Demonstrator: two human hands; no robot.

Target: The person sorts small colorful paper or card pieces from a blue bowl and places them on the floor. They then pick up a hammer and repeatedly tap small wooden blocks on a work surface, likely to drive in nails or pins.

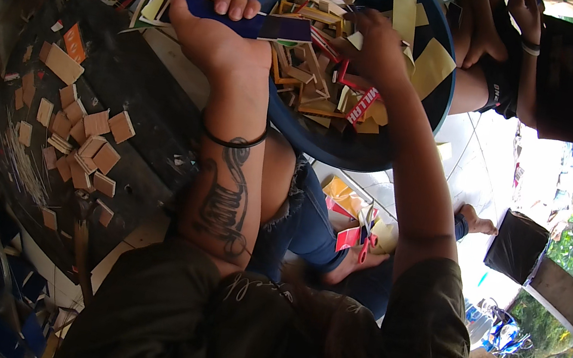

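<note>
dark blue flat strip (281,29), stiff-looking and long, is what my left hand (217,27) has hold of in the head view, at the far side, left of centre. my left fingers are curled over its top and clamped on it, thumb towards the left end, where pale yellow and white flat layers (153,7) stick out. its right end reaches over the round blue plastic tub (357,164) at the far middle of the scene.

my right hand (382,49) is down inside that tub, right of the strip. i cannot tell whether those fingertips are together or apart, as they are hidden among the contents. around them lie thin, pale brown, angular pieces (312,69) in a jumble, with a red strip with white lettering (364,106) just nearer than my hand. a pale yellow rectangular sheet (433,65) leans at the tub's right side.

to the left, small flat pinkish-brown tiles (106,158) are scattered over a broad black board (138,90), with an orange flat piece (75,43) farther off. nearer than the tub, right of centre, red-handled scissors (367,247) are beside a bare foot (356,268). at the far right sits another person (531,76).
</note>
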